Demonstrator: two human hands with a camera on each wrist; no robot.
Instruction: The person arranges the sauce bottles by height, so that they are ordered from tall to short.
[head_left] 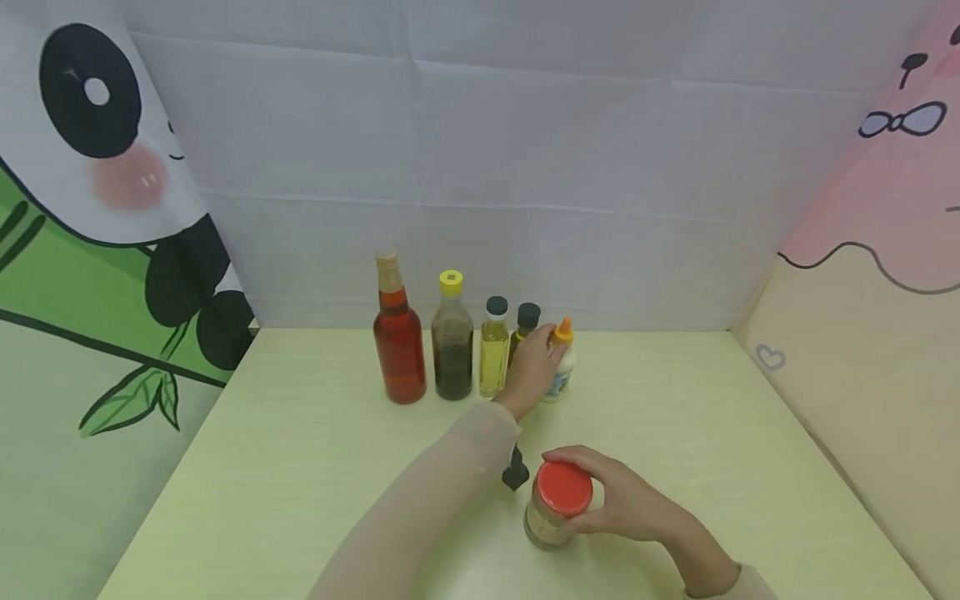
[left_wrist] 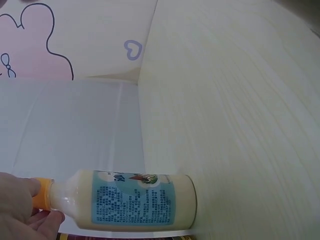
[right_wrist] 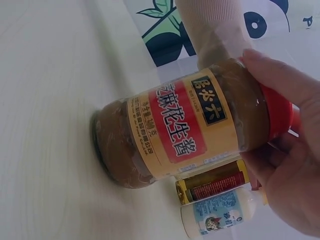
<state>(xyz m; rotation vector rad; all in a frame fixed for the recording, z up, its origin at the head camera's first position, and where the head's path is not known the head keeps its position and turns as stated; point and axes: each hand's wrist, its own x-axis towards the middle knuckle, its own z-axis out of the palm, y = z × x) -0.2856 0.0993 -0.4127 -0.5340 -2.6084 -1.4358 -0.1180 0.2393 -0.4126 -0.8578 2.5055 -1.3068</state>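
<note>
At the right end of the bottle row, my left hand [head_left: 534,367] pinches the orange cap of a white squeeze bottle [left_wrist: 135,200] with a blue label. That bottle stands upright on the table. Nearer the front, my right hand [head_left: 626,500] grips a jar of brown peanut butter [right_wrist: 175,125] round its red lid [head_left: 566,487]. The jar is roughly upright, its base at or close to the tabletop; whether it touches cannot be told. A dark-capped bottle [head_left: 528,317] is partly hidden behind my left hand.
Left of my left hand stand a bottle of yellow oil [head_left: 493,354], a dark sauce bottle [head_left: 452,358] with a yellow cap and a tall red bottle [head_left: 400,354]. A small black object [head_left: 515,472] shows beside my left sleeve. A pale cloth wall [head_left: 480,150] rises behind the table [head_left: 300,467].
</note>
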